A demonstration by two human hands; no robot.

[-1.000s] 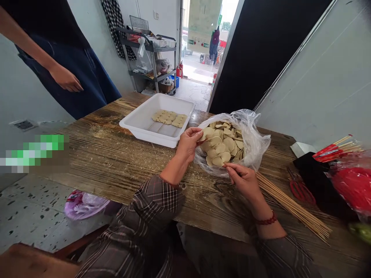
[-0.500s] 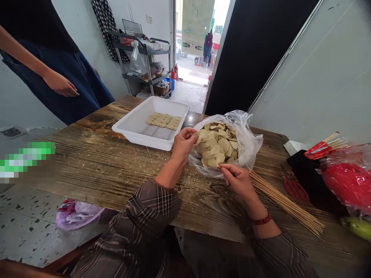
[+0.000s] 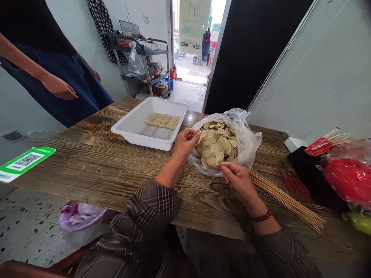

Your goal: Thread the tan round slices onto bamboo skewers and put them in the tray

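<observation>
L hand (image 3: pixel 185 143) pinches slice (image 3: pixel 202 135), R hand (image 3: pixel 236 175) grips skewer (image 3: pixel 219 165) nr bag (image 3: pixel 251 144); slice might tear if skewer's pushed off-ctr.

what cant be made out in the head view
All in the head view:
Bottom of the plastic bag: hidden by the pale slices.
Most of the stick in the right hand: hidden by slices.
Standing person's head: cut off by top edge.
Green object, lower right: blurred.

red-handled scissors (image 3: pixel 296 184), grey shelf cart (image 3: pixel 150 82), green-bordered QR card (image 3: pixel 27 161)
</observation>
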